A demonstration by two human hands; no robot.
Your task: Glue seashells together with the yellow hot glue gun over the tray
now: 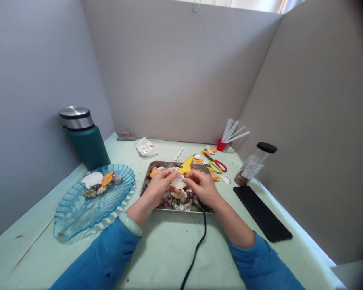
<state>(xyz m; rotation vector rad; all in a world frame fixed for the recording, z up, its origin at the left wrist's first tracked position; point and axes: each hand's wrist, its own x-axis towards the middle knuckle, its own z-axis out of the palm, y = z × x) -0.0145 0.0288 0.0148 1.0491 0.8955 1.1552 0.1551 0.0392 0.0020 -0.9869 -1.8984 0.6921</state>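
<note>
Between my two hands is a white seashell (178,182), held above a metal tray (168,210) full of small shells. My left hand (161,186) pinches it from the left side. From the right, the fingers of my right hand (202,186) are closed at its edge; whether they hold anything more is too small to tell. Just behind the hands a yellow glue gun (186,164) lies on the tray, and a black cord (197,246) runs from the tray to the front edge of the table.
At left stand a blue shell-shaped dish (87,213) with several shells and a green bottle (86,147). Behind the tray lie pliers (217,165) and a white marker (179,154). On the right are a red cup (221,145) of glue sticks, a clear jar (254,164) and a black slab (261,213).
</note>
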